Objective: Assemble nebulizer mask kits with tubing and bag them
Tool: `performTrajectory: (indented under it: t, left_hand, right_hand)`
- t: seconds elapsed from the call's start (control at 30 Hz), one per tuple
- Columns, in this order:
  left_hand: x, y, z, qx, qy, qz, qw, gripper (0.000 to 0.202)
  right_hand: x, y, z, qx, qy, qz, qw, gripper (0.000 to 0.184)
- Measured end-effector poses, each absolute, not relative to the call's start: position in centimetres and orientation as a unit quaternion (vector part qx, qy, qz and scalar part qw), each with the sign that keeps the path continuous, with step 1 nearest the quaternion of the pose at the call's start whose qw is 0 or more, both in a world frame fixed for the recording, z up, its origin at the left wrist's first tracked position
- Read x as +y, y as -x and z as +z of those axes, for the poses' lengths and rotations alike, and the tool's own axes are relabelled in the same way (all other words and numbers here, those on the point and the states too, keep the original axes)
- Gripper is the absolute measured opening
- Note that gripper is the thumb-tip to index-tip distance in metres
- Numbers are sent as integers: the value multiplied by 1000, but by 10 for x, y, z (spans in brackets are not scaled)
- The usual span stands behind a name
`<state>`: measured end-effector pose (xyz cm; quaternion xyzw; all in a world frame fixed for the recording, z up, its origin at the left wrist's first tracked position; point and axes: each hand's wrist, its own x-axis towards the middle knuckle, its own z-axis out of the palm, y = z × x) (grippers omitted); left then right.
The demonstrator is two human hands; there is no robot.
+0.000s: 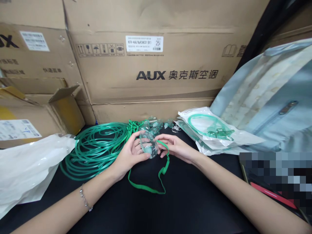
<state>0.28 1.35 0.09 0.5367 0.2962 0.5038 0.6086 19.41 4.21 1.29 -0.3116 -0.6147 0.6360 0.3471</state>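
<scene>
A clear plastic oxygen mask [149, 145] is held in the middle of the view, above the black tabletop. My left hand [133, 151] is wrapped round its left side, the thumb along the near rim. On the other side, my right hand [174, 147] pinches the green elastic strap [166, 162] close to the mask's edge. The strap hangs down in a loose loop towards me. Some fingertips of my right hand are hidden behind the mask and strap. Just behind my left hand lies a big coil of green tubing [95, 152].
More clear mask parts [153, 123] and green straps lie behind my hands. Packaged tubing [209, 126] in white bags is at right, before a light blue backpack [275, 97]. A white bag [31, 165] and an open carton [31, 113] stand left. Large cardboard boxes [151, 87] close off the back.
</scene>
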Motion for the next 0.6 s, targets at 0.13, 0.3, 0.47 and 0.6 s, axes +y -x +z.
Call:
performTrajectory:
  t: [0.13,0.3,0.47,0.6]
  left_hand:
    - [14,-1,2,287,-514,486,645,68]
    - [9,-2,5,273,-491,470,681,56]
    - [6,-4,4,264,-469,451,712,36]
    - [7,-6,2,271,-462,476,698,38]
  right_hand:
    - [46,-193,8,-652,306,583,376,20]
    - [44,-192,7,-731,287,494,372,21]
    - [35,-192,13,-816,282,368,347,20]
    - [36,-193,15,-860,300,235,341,19]
